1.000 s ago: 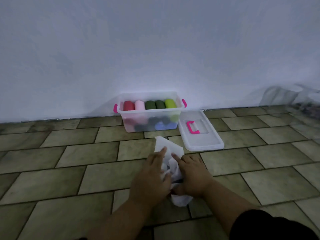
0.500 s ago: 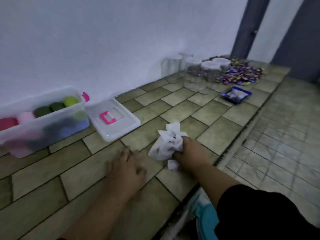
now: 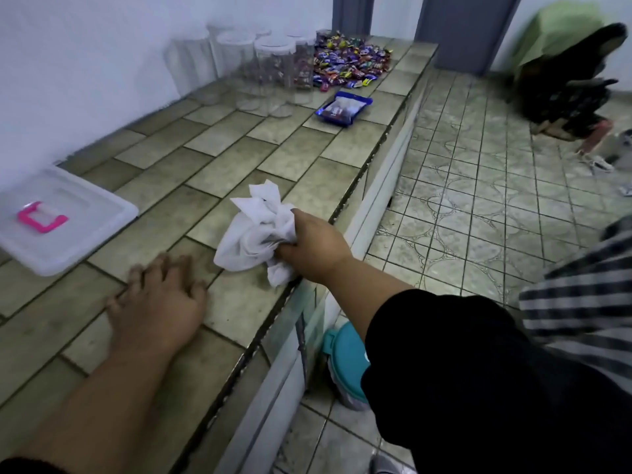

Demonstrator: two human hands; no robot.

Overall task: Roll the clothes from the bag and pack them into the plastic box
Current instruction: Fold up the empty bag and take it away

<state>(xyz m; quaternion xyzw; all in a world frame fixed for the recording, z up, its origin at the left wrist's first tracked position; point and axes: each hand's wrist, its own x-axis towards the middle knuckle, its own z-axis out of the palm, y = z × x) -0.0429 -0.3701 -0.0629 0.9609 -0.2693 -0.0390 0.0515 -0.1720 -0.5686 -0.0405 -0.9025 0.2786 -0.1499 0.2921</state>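
Note:
My right hand [image 3: 313, 248] grips a crumpled white bag [image 3: 256, 230] near the front edge of the tiled counter [image 3: 219, 159], fingers curled round its bunched lower part. My left hand [image 3: 157, 301] rests flat on the tiles to the left of the bag, fingers spread and holding nothing. The clear box lid [image 3: 58, 217] with a pink handle lies flat at the far left. The plastic box itself is out of view.
Several clear jars [image 3: 266, 59] stand at the back of the counter beside a heap of wrapped sweets [image 3: 349, 59] and a blue packet [image 3: 343, 107]. A teal container [image 3: 345, 357] sits on the floor below the counter edge. A person [image 3: 567, 83] crouches at the far right.
The view swung right, away from the box. My right hand lifted the white bag and carried it toward the counter edge; my left hand let go and settled flat on the tiles.

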